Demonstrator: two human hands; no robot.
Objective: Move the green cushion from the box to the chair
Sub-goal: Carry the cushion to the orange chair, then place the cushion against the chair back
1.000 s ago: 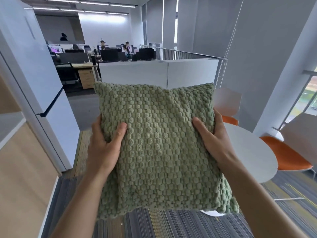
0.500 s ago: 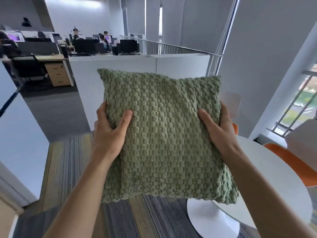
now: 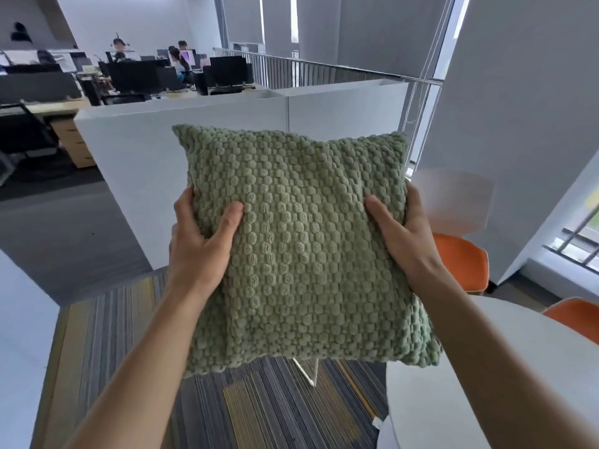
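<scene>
The square green cushion with a bumpy knitted cover (image 3: 304, 247) is up in the air in front of the person, held over the striped carpet (image 3: 136, 335). It stands almost upright, with its big flat face turned toward the camera. Its top edge is tipped a little, so the left corner sits higher than the right one. It looks about as wide as it is tall, so no side is clearly the long one. The left hand (image 3: 199, 251) grips the left edge, with the thumb pressed on the front and the fingers wrapped behind. The right hand (image 3: 405, 238) grips the right edge the same way. Just behind the cushion on the right is a chair with an orange seat and a pale back (image 3: 460, 254). A round white table (image 3: 505, 377) is near the right arm. A low white wall panel (image 3: 136, 157) stands behind the cushion. Far back there are desks with dark screens (image 3: 136, 76), too blurry to tell much.
</scene>
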